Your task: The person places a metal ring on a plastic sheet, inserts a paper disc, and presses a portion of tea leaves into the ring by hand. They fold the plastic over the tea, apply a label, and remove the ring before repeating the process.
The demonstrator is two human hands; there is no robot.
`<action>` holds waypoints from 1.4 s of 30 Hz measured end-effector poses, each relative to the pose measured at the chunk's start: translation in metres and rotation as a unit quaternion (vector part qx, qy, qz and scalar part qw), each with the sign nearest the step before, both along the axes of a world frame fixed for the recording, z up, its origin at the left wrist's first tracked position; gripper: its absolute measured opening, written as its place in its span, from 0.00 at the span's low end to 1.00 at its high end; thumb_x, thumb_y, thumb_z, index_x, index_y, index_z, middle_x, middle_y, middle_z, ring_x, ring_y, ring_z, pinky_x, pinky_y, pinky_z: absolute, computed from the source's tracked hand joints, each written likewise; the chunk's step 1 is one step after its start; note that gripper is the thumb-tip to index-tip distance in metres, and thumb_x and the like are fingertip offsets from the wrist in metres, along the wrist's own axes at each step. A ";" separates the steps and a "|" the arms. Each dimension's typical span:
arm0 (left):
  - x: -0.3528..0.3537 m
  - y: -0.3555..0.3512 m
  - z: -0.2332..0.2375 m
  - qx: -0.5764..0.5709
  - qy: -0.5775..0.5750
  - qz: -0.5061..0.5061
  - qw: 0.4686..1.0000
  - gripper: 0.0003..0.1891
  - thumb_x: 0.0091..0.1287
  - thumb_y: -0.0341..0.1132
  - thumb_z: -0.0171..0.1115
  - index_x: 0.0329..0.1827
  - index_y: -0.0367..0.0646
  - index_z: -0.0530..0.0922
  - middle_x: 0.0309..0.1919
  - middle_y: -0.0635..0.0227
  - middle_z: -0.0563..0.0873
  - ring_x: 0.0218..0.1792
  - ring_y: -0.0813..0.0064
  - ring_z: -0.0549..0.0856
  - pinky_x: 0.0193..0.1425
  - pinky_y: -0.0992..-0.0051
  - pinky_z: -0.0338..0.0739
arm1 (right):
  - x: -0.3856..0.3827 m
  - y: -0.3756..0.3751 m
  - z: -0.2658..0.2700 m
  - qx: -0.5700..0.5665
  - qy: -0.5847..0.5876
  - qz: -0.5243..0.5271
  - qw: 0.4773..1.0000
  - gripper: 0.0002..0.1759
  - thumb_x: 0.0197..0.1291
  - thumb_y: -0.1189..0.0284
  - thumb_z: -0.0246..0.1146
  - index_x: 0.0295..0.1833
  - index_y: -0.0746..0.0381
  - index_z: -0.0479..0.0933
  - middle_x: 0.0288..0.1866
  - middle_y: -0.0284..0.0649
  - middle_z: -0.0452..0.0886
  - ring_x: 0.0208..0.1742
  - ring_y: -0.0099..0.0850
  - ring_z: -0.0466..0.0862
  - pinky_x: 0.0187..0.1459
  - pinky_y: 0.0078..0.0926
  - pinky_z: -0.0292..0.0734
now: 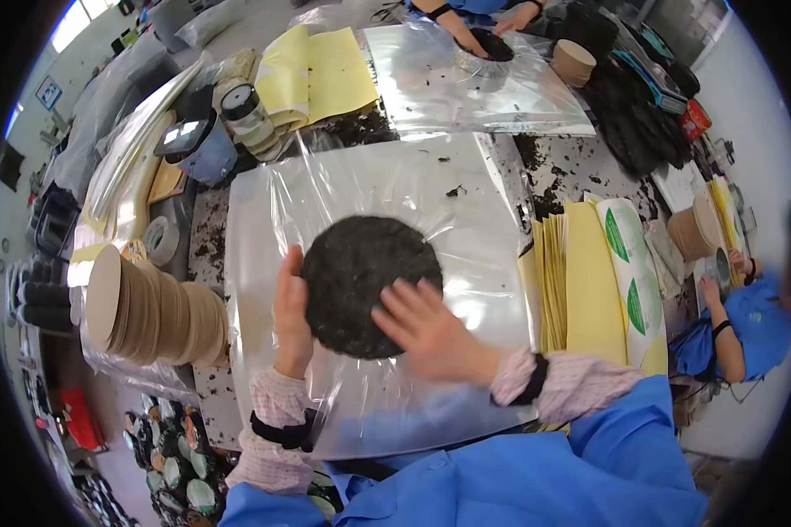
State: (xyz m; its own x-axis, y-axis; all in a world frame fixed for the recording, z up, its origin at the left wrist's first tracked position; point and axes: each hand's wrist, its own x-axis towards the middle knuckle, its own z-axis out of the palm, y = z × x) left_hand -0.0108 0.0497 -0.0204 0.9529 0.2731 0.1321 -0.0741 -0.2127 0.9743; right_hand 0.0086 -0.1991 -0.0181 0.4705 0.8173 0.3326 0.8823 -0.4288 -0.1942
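Observation:
A dark round cake (371,277), which looks like pressed dried seaweed, lies on a clear plastic sheet (360,180) over the worktable. Against its left edge stands my left hand (292,312), fingers straight and close together, palm turned toward the cake. My right hand (435,329) rests over the cake's lower right with its fingers spread, slightly blurred. Neither hand grips anything. A few dark crumbs are on the sheet above the cake.
Left are a stack of cardboard discs (154,312), a tape roll (161,239) and a blue container (206,154). Yellow printed paper (593,281) lies right. Across the table, a co-worker's hands (466,39) handle another dark cake. Another person (738,321) works at far right.

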 end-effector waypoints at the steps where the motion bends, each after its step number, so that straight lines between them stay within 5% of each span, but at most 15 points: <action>1: 0.004 0.000 -0.004 -0.024 0.004 0.004 1.000 0.24 0.73 0.28 0.58 0.72 0.38 0.74 0.75 0.57 0.72 0.77 0.61 0.69 0.81 0.64 0.60 | -0.010 0.001 0.014 -0.031 0.068 0.001 0.997 0.42 0.53 0.62 0.66 0.74 0.67 0.69 0.76 0.62 0.68 0.80 0.58 0.64 0.79 0.59 0.56; 2: 0.004 0.002 -0.008 0.155 -0.037 -0.001 0.987 0.26 0.69 0.24 0.61 0.72 0.38 0.74 0.74 0.56 0.73 0.75 0.60 0.71 0.80 0.64 0.63 | -0.005 -0.003 0.014 -0.029 0.095 0.011 0.995 0.45 0.54 0.57 0.67 0.76 0.67 0.67 0.78 0.62 0.65 0.81 0.58 0.62 0.79 0.59 0.56; 6: 0.006 -0.001 -0.012 0.095 -0.053 0.010 0.994 0.27 0.62 0.20 0.64 0.68 0.36 0.76 0.69 0.56 0.75 0.70 0.56 0.76 0.75 0.64 0.70 | 0.035 0.016 0.048 0.057 0.113 0.017 0.992 0.50 0.59 0.41 0.65 0.78 0.63 0.66 0.81 0.61 0.60 0.84 0.57 0.56 0.81 0.59 0.49; 11: 0.013 -0.015 0.004 0.344 -0.007 0.019 0.939 0.24 0.57 0.17 0.63 0.60 0.34 0.78 0.62 0.54 0.76 0.66 0.47 0.73 0.73 0.56 0.69 | 0.052 0.052 -0.004 -0.033 0.085 0.000 0.996 0.54 0.58 0.32 0.61 0.80 0.59 0.65 0.84 0.58 0.56 0.86 0.56 0.48 0.82 0.63 0.39; 13: 0.018 -0.012 0.023 0.518 -0.018 -0.032 0.855 0.30 0.53 0.20 0.70 0.63 0.33 0.76 0.61 0.53 0.76 0.62 0.47 0.77 0.68 0.56 0.74 | 0.053 0.054 -0.003 -0.040 0.092 -0.002 0.995 0.54 0.59 0.31 0.60 0.80 0.59 0.65 0.84 0.58 0.55 0.86 0.56 0.47 0.82 0.62 0.39; 16: 0.029 -0.004 0.051 0.457 0.157 -0.243 0.841 0.38 0.47 0.23 0.77 0.66 0.28 0.72 0.58 0.53 0.76 0.58 0.50 0.81 0.60 0.60 0.82 | 0.055 0.056 -0.006 -0.068 0.088 -0.008 0.994 0.56 0.57 0.30 0.60 0.80 0.60 0.64 0.85 0.57 0.53 0.86 0.56 0.47 0.81 0.62 0.38; 23: 0.036 -0.023 0.013 0.585 0.136 -0.204 0.773 0.41 0.43 0.25 0.81 0.62 0.24 0.69 0.54 0.52 0.76 0.53 0.54 0.85 0.51 0.65 0.88 | 0.049 0.064 -0.032 -0.109 0.094 -0.036 0.989 0.54 0.54 0.38 0.68 0.77 0.63 0.65 0.82 0.58 0.58 0.84 0.58 0.53 0.71 0.68 0.62; 26: 0.011 -0.003 0.037 0.433 0.058 -0.164 0.884 0.27 0.53 0.30 0.79 0.55 0.31 0.78 0.47 0.52 0.80 0.49 0.53 0.85 0.52 0.62 0.83 | 0.052 0.057 -0.019 -0.072 0.055 -0.015 0.996 0.40 0.51 0.55 0.75 0.67 0.63 0.75 0.70 0.53 0.75 0.75 0.51 0.70 0.68 0.56 0.70; 28: -0.010 0.032 0.039 0.417 -0.016 -0.001 0.909 0.18 0.59 0.33 0.76 0.48 0.33 0.81 0.43 0.52 0.81 0.46 0.53 0.84 0.51 0.62 0.79 | 0.052 0.020 0.011 0.173 0.004 -0.069 0.982 0.20 0.51 0.67 0.73 0.50 0.62 0.84 0.49 0.44 0.83 0.53 0.49 0.82 0.56 0.48 0.77; 29: -0.025 0.060 0.030 0.457 -0.038 0.135 0.878 0.12 0.64 0.34 0.73 0.42 0.35 0.82 0.41 0.53 0.82 0.44 0.55 0.84 0.50 0.63 0.78 | 0.049 -0.010 0.033 0.203 -0.015 -0.163 0.965 0.23 0.52 0.67 0.73 0.54 0.63 0.81 0.50 0.45 0.83 0.54 0.49 0.83 0.56 0.47 0.78; 31: -0.065 0.133 -0.045 0.487 0.133 0.096 0.858 0.13 0.68 0.36 0.71 0.42 0.34 0.81 0.43 0.57 0.83 0.42 0.64 0.82 0.47 0.68 0.77 | 0.042 -0.073 0.022 0.177 0.069 -0.348 0.918 0.32 0.57 0.66 0.73 0.65 0.67 0.74 0.50 0.48 0.84 0.52 0.45 0.84 0.53 0.44 0.79; 35: -0.051 0.118 0.030 0.002 0.157 -0.071 0.985 0.07 0.73 0.31 0.64 0.42 0.35 0.80 0.41 0.66 0.82 0.42 0.75 0.81 0.48 0.75 0.76 | 0.045 -0.114 0.072 0.179 0.627 -0.288 0.702 0.33 0.61 0.72 0.73 0.69 0.72 0.71 0.55 0.47 0.84 0.53 0.33 0.85 0.53 0.32 0.81; 37: -0.058 0.142 0.035 -0.238 -0.013 -0.042 0.970 0.04 0.74 0.27 0.62 0.41 0.36 0.80 0.41 0.70 0.81 0.42 0.80 0.79 0.46 0.77 0.76 | 0.070 -0.143 0.069 0.387 0.529 -0.299 0.694 0.32 0.62 0.74 0.72 0.70 0.72 0.71 0.55 0.45 0.84 0.52 0.32 0.85 0.53 0.28 0.81; 38: -0.064 0.167 0.008 0.134 0.059 0.001 0.989 0.05 0.74 0.25 0.60 0.48 0.37 0.83 0.48 0.67 0.84 0.48 0.76 0.83 0.52 0.76 0.78 | 0.080 -0.155 0.063 0.485 0.462 -0.295 0.681 0.31 0.63 0.75 0.71 0.70 0.72 0.71 0.55 0.45 0.84 0.51 0.32 0.85 0.53 0.27 0.81; 42: -0.078 0.106 -0.036 0.343 -0.097 -0.081 0.931 0.31 0.62 0.48 0.78 0.64 0.41 0.82 0.64 0.60 0.82 0.69 0.52 0.78 0.74 0.62 0.70 | 0.056 -0.141 -0.026 0.138 0.333 -0.290 0.886 0.52 0.54 0.66 0.79 0.80 0.68 0.59 0.70 0.55 0.75 0.69 0.44 0.77 0.68 0.41 0.74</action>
State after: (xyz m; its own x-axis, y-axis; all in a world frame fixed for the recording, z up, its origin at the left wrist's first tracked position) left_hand -0.0889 0.1553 -0.0564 0.9145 -0.0834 0.3959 -0.3188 -0.7510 0.5783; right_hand 0.0647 -0.3401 -0.0442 0.9523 0.3041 -0.0275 0.1784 -0.6273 -0.7581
